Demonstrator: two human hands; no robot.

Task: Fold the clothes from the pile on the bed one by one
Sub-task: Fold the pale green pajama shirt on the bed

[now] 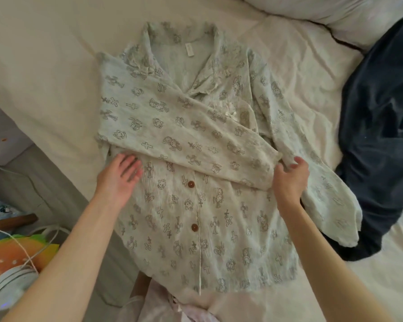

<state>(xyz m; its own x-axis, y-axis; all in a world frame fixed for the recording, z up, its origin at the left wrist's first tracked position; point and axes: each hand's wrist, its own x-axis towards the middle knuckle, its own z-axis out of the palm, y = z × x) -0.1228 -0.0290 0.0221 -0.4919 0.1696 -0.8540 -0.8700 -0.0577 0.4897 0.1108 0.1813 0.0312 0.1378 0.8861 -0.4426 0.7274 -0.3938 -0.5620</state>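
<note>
A pale printed button-up shirt (196, 217) with brown buttons lies spread front-up on the cream bed (44, 66). One sleeve (172, 135) is folded across the chest, from the left shoulder to the right side. My left hand (120, 176) lies flat with straight fingers on the shirt's left edge, just under that sleeve. My right hand (290, 180) has curled fingers at the cuff end of the folded sleeve and pinches the fabric there. The other sleeve (323, 182) stretches down to the right.
A dark navy garment (382, 135) lies crumpled at the right of the bed. A white pillow (347, 10) sits at the top right. Pinkish cloth (172, 305) shows at the bottom edge. Left of the bed stand an orange-and-green object (21, 249), white discs and cables.
</note>
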